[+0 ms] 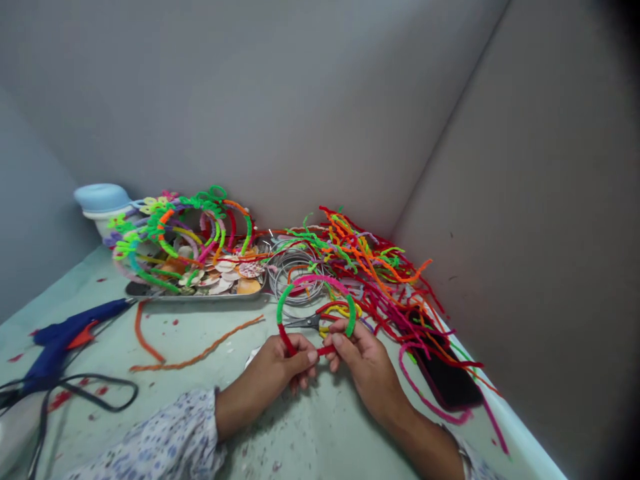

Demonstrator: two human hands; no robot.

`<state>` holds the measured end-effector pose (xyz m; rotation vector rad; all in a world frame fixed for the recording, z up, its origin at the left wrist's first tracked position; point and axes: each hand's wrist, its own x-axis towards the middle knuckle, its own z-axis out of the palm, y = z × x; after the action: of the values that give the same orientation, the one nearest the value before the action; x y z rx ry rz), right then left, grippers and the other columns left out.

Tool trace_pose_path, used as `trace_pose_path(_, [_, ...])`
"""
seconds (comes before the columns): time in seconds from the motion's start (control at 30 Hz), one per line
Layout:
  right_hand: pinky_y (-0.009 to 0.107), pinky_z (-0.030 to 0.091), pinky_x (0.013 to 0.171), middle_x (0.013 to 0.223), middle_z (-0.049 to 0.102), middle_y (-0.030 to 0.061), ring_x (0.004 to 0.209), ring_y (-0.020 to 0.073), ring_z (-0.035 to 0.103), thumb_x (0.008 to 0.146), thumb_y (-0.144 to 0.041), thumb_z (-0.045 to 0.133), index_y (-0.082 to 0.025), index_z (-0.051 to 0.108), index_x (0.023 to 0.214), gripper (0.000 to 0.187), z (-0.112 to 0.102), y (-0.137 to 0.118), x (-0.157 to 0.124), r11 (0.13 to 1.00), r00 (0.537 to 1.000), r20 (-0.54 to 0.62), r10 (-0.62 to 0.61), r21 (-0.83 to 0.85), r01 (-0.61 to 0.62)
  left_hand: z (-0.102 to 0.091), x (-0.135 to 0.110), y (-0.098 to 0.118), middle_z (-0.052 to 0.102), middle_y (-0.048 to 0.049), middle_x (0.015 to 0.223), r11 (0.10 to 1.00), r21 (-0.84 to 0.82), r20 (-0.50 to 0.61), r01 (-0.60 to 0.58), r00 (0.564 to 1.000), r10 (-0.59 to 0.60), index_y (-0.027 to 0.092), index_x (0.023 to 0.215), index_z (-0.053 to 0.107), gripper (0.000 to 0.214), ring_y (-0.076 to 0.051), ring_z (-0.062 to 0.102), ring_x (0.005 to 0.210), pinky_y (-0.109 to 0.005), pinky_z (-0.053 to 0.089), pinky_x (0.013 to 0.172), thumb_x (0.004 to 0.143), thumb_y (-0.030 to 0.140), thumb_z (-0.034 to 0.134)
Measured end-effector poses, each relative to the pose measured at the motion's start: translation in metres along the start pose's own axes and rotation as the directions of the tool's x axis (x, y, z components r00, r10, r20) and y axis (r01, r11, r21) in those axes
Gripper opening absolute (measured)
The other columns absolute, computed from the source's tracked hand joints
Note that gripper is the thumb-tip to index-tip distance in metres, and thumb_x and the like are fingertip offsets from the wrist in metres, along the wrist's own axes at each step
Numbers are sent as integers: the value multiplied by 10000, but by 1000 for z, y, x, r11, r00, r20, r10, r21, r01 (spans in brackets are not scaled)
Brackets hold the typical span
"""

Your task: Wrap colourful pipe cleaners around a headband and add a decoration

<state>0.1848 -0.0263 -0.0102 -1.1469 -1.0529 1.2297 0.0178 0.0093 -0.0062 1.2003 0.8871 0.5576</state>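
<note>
Because both grips are clamped on the red lower stretch of the fuzzy ring [281, 303], lower centre of the frame, left hand [293, 363] and right hand [363, 357] pinching side by side, a slack pinch could let the wrap slip or unwind. Scissors [311, 321] just beyond could snag it; loose pipe cleaners [346, 235], right of centre, could tangle.

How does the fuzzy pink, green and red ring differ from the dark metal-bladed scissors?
The fuzzy pink, green and red ring curves round in a loop, while the dark metal-bladed scissors taper to a narrow end. The ring looks soft; the scissors' blades look hard and smooth. The left hand and right hand hold the ring, while the scissors lie unheld behind it.
</note>
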Motion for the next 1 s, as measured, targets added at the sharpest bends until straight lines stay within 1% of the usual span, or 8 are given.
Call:
trace_pose_path(0.2, [262,503,597,857,648,21,588,108,586,815,-489,606,-180,570,1011,368,4,-1,0,999,1000,-4,12,-35,-12,0,1,0,562,7,585,1000,-2,-51,24,998,-24,135,705,558,303,-66,463,454,-182,314,430,755,413,669])
trace_pose_path(0.33, [270,494,583,831,645,28,659,147,595,862,-477,532,-191,597,1096,376,-16,-19,12,960,999,-23,-24,-279,17,-1,3,0,567,16,600,997,-64,-72,41,996,-45,146,725,556,315,-60,456,450,-180,319,430,764,436,672])
trace_pose_path(0.4, [285,490,661,900,666,47,747,165,609,894,-409,493,-203,626,1094,316,-38,-34,22,828,984,-61,-169,-549,109,-1,4,0,564,23,604,995,-85,-80,50,995,-57,149,738,557,316,-60,458,457,-178,323,438,764,440,679])
trace_pose_path(0.43, [302,482,741,963,669,61,832,181,613,882,-363,518,-201,652,1053,271,-50,-42,26,691,964,-32,-263,-704,165,-1,4,0,560,27,601,994,-90,-85,54,994,-62,150,741,557,317,-59,456,460,-178,321,440,763,440,683])
trace_pose_path(0.5, [318,448,820,1001,663,71,897,196,605,880,-289,516,-198,681,993,220,-72,-56,33,389,938,-10,-347,-911,134,-1,4,1,555,32,595,993,-98,-94,59,993,-68,151,741,558,317,-61,453,468,-178,312,443,756,438,693])
trace_pose_path(0.6, [270,427,799,1037,653,70,912,178,608,878,-189,491,-215,692,1006,240,-90,-66,36,113,971,-46,-235,-993,-20,-1,3,2,563,32,606,993,-104,-97,46,994,-56,153,752,565,307,-66,455,485,-183,319,458,757,432,694])
trace_pose_path(0.77, [231,401,718,924,662,33,863,155,617,889,-253,503,-259,722,925,222,-87,-55,34,-62,999,35,24,-997,36,-1,3,1,563,29,621,997,-66,-97,26,995,-32,152,752,575,290,-73,461,511,-189,337,484,773,421,682])
trace_pose_path(1.0, [305,414,742,967,647,158,899,237,612,922,-271,436,-145,711,950,304,-90,-42,38,-210,995,-77,-61,-974,-88,-1,4,-3,554,32,617,999,-38,-70,-5,998,2,156,748,556,280,-75,468,503,-193,333,483,799,415,653])
